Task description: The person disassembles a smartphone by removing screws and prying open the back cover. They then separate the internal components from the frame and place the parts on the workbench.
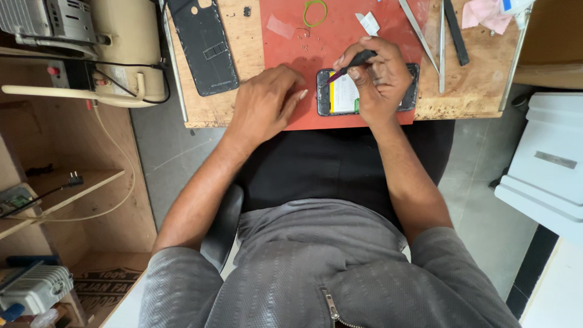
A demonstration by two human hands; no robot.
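Right hand (pixel 381 79) with tool (pixel 352 64) (phone (pixel 340 94) opened)

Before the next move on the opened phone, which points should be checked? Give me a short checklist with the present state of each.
1. Opened phone lies flat on the red mat: ok.
2. Right hand grips the dark pointed tool, tip over the phone's upper left: ok.
3. Left hand steadies the phone: not ok; it rests on the mat beside it.
4. Small screws stay on the mat: ok.
5. Back cover set aside, left: ok.
6. Tip touches a part: cannot tell.
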